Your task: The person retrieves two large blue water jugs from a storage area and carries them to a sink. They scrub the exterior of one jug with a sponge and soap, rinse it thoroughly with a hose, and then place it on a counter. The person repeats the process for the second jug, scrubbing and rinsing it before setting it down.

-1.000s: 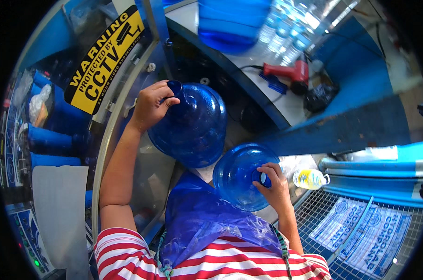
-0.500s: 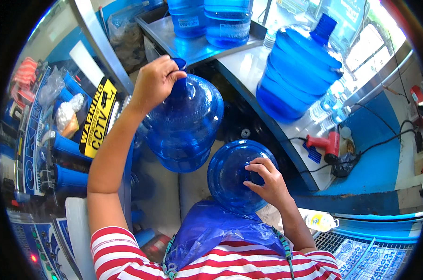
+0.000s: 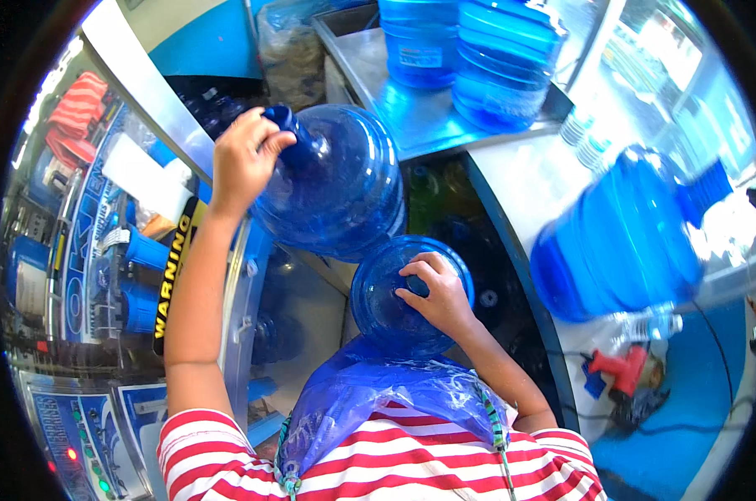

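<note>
My left hand is closed round the dark blue neck of a large clear-blue water jug. That jug tilts, its neck towards the left and its body away to the right; no water shows in it. Nearer my body is a second blue water jug, seen end-on as a round shape. My right hand curves its fingers and thumb round the middle of this end, where the neck seems to be, partly hidden by the hand. A translucent blue plastic apron hangs at my chest, touching the second jug's near edge.
Two blue jugs stand on a metal tray counter at the back. A full jug sits on the white counter at right, near small bottles and a red heat gun. At left is a glass panel with a yellow-black sign.
My view has swung left, so the counters appear farther right. The left-hand jug has tipped further, its neck now pointing more to the left. Both hands keep their holds.
</note>
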Demonstrator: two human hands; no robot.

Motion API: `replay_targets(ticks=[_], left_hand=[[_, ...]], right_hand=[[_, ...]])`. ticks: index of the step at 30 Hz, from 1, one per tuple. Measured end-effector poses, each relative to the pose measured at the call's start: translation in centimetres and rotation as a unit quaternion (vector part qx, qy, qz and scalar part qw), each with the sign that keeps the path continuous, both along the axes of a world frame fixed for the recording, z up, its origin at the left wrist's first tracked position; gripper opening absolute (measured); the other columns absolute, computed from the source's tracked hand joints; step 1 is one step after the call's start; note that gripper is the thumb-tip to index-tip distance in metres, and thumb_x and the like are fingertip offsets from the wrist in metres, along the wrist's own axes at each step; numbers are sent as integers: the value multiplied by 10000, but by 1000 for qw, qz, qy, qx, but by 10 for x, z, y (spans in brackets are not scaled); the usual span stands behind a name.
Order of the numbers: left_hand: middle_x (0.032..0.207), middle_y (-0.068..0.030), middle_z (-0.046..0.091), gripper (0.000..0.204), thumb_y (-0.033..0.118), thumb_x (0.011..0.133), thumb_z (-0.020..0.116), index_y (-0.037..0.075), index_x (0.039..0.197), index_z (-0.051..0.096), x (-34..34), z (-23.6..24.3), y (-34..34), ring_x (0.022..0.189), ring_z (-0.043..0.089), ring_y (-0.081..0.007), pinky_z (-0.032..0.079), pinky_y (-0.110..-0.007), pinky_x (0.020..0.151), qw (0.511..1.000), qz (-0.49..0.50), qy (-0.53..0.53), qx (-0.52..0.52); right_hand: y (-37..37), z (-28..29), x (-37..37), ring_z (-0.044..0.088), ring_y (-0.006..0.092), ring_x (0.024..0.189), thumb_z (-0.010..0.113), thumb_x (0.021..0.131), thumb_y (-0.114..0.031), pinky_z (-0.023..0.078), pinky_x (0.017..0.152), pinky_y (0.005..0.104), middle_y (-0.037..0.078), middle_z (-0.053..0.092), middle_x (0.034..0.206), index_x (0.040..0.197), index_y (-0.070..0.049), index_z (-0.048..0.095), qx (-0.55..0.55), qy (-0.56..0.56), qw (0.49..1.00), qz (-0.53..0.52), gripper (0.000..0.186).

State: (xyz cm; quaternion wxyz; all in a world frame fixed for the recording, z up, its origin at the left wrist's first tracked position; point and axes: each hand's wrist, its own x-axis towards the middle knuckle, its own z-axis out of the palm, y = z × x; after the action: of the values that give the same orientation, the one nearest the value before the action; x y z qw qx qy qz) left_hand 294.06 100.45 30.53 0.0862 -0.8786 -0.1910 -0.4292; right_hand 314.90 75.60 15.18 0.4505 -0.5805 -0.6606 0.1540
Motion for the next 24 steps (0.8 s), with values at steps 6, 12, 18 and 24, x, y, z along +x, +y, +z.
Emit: replay_targets(ticks=[6, 12, 18, 24], left_hand=[[772, -133, 601, 247, 196, 752, 782, 20, 768, 610, 3, 3, -10, 985, 646, -376, 522, -414, 812, 996, 33, 85, 19], [726, -143, 539, 255, 140, 738, 789, 8, 742, 570, 2, -3, 10, 953, 638, -404, 513, -456, 856, 994, 67, 86, -8], [716, -133, 538, 264, 155, 783, 754, 9, 740, 539, 40, -3, 95, 735, 576, -349, 482, -394, 664, 984, 163, 52, -45], [715, -131, 533, 221, 108, 755, 766, 17, 731, 566, 28, -8, 135, 704, 564, -342, 462, -406, 642, 981, 188, 33, 24]], right_hand=[[76, -31, -1, 591, 355, 961, 772, 729, -130, 506, 816, 434, 138, 555, 1039, 970, -89, 622, -31, 23, 992, 118, 287], [128, -47, 8, 578, 354, 960, 755, 714, -92, 501, 812, 434, 139, 554, 1000, 943, -80, 610, -28, 54, 981, 182, 272], [190, -49, 0, 588, 365, 922, 744, 713, -80, 509, 794, 444, 141, 562, 975, 959, -78, 606, -13, 65, 974, 218, 282], [255, -55, -13, 595, 355, 933, 746, 724, -70, 514, 794, 418, 135, 552, 1031, 996, -86, 606, 6, 44, 966, 254, 307]])
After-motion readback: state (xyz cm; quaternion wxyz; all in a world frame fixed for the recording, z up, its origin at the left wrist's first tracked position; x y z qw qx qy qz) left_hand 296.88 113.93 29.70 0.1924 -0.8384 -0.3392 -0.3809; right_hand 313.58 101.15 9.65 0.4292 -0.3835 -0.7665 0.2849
